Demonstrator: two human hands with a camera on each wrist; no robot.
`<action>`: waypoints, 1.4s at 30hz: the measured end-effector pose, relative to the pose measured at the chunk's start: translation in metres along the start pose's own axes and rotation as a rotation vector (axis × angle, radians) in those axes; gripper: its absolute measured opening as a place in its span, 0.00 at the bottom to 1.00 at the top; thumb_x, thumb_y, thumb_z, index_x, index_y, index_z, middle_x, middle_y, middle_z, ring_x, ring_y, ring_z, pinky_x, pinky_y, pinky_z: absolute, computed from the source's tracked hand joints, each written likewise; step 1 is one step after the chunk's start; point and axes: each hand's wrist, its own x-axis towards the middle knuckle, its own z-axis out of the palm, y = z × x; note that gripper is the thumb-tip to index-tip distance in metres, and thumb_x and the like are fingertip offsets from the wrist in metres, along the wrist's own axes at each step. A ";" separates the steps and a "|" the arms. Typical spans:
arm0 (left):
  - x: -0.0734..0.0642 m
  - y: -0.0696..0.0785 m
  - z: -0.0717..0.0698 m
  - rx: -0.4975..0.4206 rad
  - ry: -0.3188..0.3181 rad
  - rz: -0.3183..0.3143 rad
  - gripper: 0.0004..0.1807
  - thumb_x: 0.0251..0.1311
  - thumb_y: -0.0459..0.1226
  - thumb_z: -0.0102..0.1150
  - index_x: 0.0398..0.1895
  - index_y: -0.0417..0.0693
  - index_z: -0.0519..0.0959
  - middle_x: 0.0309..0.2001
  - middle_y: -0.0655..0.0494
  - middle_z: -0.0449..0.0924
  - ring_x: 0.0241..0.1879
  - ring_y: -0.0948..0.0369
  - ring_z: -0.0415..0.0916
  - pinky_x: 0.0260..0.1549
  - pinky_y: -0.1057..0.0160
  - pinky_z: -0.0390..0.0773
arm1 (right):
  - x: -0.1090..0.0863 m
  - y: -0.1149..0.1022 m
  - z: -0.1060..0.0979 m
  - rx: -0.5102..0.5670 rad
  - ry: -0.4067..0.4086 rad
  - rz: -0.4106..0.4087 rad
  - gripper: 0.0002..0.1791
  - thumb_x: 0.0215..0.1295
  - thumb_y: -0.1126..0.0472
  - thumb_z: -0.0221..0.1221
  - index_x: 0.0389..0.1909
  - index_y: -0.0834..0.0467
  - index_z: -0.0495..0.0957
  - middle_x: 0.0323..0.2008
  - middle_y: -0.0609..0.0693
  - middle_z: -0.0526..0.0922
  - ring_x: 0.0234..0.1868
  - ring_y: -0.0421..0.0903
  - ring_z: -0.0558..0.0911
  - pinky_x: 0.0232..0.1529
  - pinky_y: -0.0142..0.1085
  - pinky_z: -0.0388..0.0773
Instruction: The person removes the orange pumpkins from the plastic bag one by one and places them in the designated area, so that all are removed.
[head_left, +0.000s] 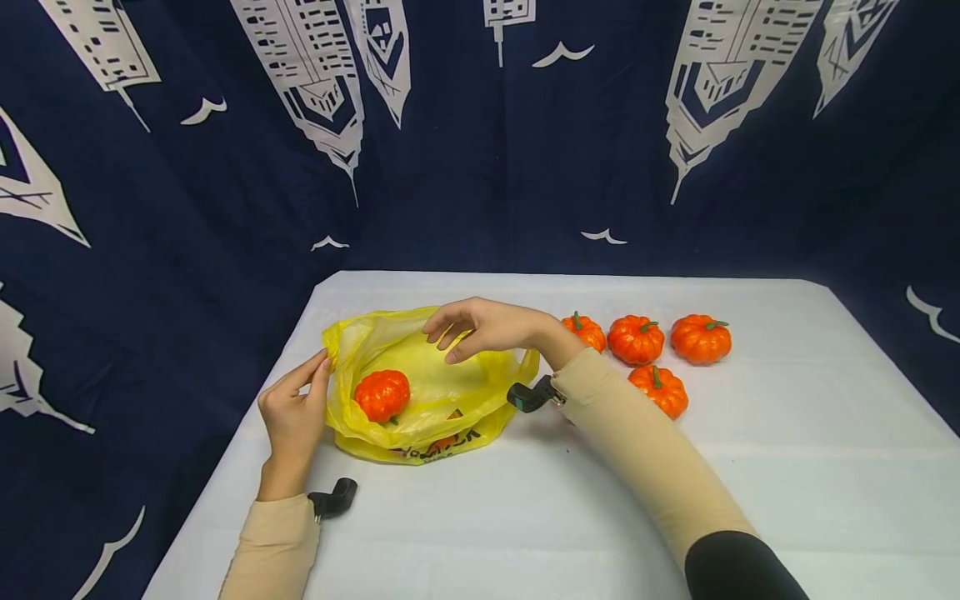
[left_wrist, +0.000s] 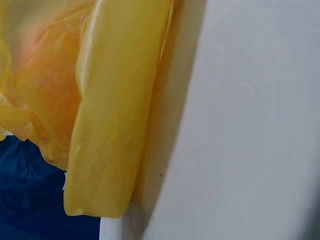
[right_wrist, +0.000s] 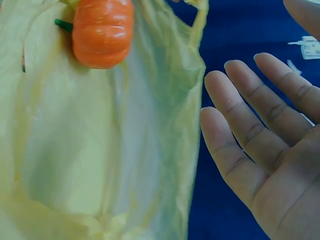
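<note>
A yellow plastic bag lies on the table with its mouth spread wide. One small orange pumpkin with a green stem sits inside it, toward the left; the right wrist view shows the same pumpkin against the bag's inner wall. My left hand pinches the bag's left rim between thumb and fingers. Over the bag's far right side is my right hand, its fingers relaxed and holding nothing. In the left wrist view the yellow bag film fills the left part, and the left hand is out of sight.
To the right of the bag, several more orange pumpkins stand on the white table. One pumpkin is partly hidden behind the right wrist. A dark blue curtain with white city prints hangs behind the table.
</note>
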 end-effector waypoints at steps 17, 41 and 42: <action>0.000 0.002 0.001 -0.002 0.009 -0.003 0.09 0.48 0.33 0.63 0.35 0.43 0.83 0.31 0.47 0.84 0.25 0.64 0.78 0.31 0.85 0.71 | 0.060 0.026 0.012 -0.018 -0.083 0.125 0.29 0.50 0.59 0.64 0.55 0.53 0.68 0.57 0.55 0.69 0.55 0.51 0.70 0.51 0.33 0.72; 0.002 0.003 -0.001 -0.005 0.024 0.013 0.09 0.47 0.32 0.64 0.33 0.42 0.83 0.30 0.47 0.84 0.22 0.56 0.78 0.31 0.86 0.69 | 0.092 0.049 0.054 -0.098 -0.096 0.211 0.34 0.42 0.50 0.68 0.54 0.47 0.68 0.54 0.44 0.68 0.54 0.41 0.67 0.57 0.36 0.64; 0.002 0.004 -0.001 -0.003 0.024 0.015 0.09 0.47 0.32 0.64 0.33 0.42 0.83 0.30 0.47 0.84 0.22 0.56 0.78 0.31 0.86 0.69 | 0.092 0.049 0.054 -0.097 -0.094 0.216 0.34 0.42 0.49 0.68 0.54 0.47 0.67 0.54 0.44 0.68 0.54 0.41 0.67 0.57 0.36 0.63</action>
